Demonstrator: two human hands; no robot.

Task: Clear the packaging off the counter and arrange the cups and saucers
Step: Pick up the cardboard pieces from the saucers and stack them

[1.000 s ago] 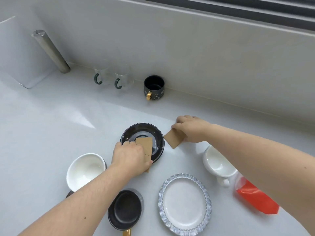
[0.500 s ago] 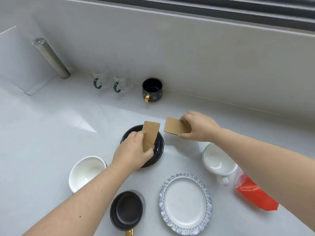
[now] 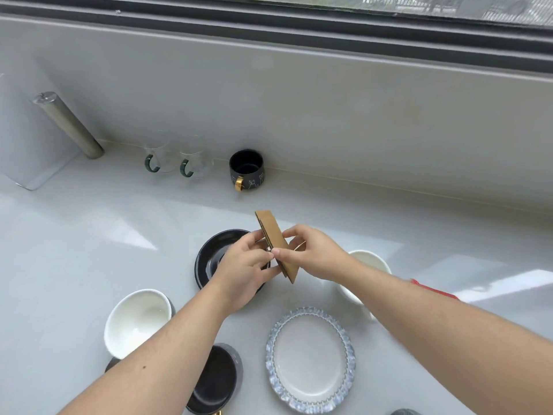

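Observation:
Both hands meet above the black saucer point(image 3: 209, 259). My left hand point(image 3: 245, 268) and my right hand point(image 3: 314, 253) pinch the brown cardboard pieces point(image 3: 276, 244) together, held on edge in the air. A white cup point(image 3: 136, 322) stands at the lower left, and another white cup point(image 3: 369, 262) sits partly hidden behind my right forearm. A black cup point(image 3: 218, 381) with a gold handle is near the bottom edge. A white saucer with a blue patterned rim point(image 3: 309, 359) lies at the lower middle.
Against the back wall stand two glass cups with green handles point(image 3: 175, 158) and a black mug with a gold handle point(image 3: 247, 170). A metal cylinder point(image 3: 68, 125) leans at the far left. A red packet point(image 3: 434, 290) shows behind my right forearm.
Each hand lifted a cardboard piece off the counter and saucer, then brought them together over the black saucer. The view tilted up toward the window.

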